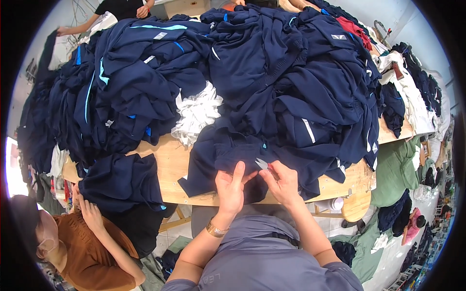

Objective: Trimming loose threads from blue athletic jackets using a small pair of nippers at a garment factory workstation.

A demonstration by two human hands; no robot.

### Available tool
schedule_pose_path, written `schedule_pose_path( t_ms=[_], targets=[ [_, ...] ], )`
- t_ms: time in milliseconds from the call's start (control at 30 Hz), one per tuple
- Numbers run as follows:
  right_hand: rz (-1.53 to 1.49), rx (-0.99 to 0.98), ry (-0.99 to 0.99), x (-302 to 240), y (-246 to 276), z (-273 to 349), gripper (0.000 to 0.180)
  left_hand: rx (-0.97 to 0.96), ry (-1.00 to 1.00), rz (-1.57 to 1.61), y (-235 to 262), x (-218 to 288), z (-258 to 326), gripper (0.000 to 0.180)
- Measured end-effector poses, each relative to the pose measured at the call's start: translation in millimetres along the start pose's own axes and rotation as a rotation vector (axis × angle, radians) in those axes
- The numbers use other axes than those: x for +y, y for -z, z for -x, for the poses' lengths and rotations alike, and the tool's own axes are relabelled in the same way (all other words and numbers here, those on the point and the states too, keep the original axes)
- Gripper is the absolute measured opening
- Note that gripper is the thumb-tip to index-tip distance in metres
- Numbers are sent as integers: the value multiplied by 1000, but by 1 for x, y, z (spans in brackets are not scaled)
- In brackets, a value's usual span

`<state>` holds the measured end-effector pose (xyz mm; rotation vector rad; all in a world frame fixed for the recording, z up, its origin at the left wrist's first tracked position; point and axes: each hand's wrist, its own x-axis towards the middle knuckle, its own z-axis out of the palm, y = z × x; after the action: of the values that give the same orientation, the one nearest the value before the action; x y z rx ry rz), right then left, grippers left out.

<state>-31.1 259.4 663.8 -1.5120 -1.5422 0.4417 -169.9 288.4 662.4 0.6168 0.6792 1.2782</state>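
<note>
Head view looks down on a wooden table heaped with navy garments. At the near edge the left hand lies on one navy garment, thumb and index spread, pinning the cloth flat just beside the spot being worked on. The right hand has its fingers closed round small snips, whose pale blades point at the cloth between the two hands. That garment hangs partly over the table edge, touching the big pile behind it. How much is finished cannot be told for sure, but the pile spans nearly the whole table, so most of the work seems left; no separate finished stack shows near these hands. A bundle of white cloth sits in the middle between two navy mounds. Small grey woven labels show on several garments near the top, along with light-blue piping and white stripes; what is printed on them is too small to make out. A red piece pokes out at the far right. At lower left a person in a brown top handles another navy garment at the table edge. Green clothes hang below the right side.
</note>
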Motion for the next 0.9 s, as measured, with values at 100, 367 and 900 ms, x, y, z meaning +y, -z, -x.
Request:
schedule_pose_path(
  t_ms=[100,367,900],
  targets=[
    [125,7,86,0,2,-1,30,-8,-3,-19,1,0,1,19],
    [167,-14,168,-2,6,-9,30,-27,-40,-83,2,-2,1,18],
    [-628,27,-230,-8,-5,-15,44,-35,112,65,3,8,5,24]
  ],
)
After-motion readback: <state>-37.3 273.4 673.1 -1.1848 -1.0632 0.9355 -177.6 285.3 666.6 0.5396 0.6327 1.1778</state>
